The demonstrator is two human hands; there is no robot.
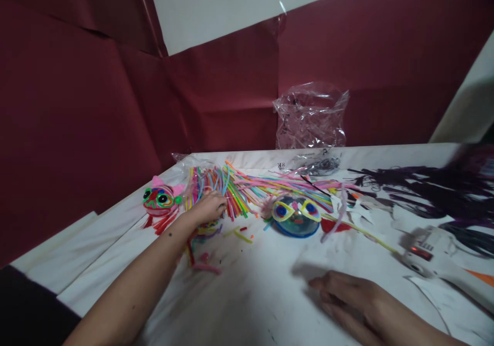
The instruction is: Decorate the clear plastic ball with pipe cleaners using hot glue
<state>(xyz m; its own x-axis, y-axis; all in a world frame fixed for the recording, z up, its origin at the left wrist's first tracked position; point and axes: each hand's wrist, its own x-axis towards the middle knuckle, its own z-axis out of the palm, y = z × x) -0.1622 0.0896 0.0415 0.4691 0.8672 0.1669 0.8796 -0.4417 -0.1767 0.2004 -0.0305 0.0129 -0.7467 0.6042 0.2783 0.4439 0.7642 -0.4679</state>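
My left hand [210,206] reaches across to the near edge of a pile of colourful pipe cleaners [237,194]. Its fingers are curled together, and whatever they pinch is hidden. Over the white tabletop [247,294] at the right, my right hand [347,299] is slightly blurred, its fingers loosely bent and apart with nothing in them. Beyond it sits a clear rounded craft face [299,226] with yellow-rimmed eyes and a blue lower edge. A pink-eared craft face [159,200] with red strands lies left of my left hand.
A white glue gun [428,253] with a red light lies at the right. Dark purple strands [417,191] spread behind it. Clear plastic bags [312,119] stand against the maroon backdrop [224,93]. Bent pipe-cleaner pieces [206,269] lie below my left forearm.
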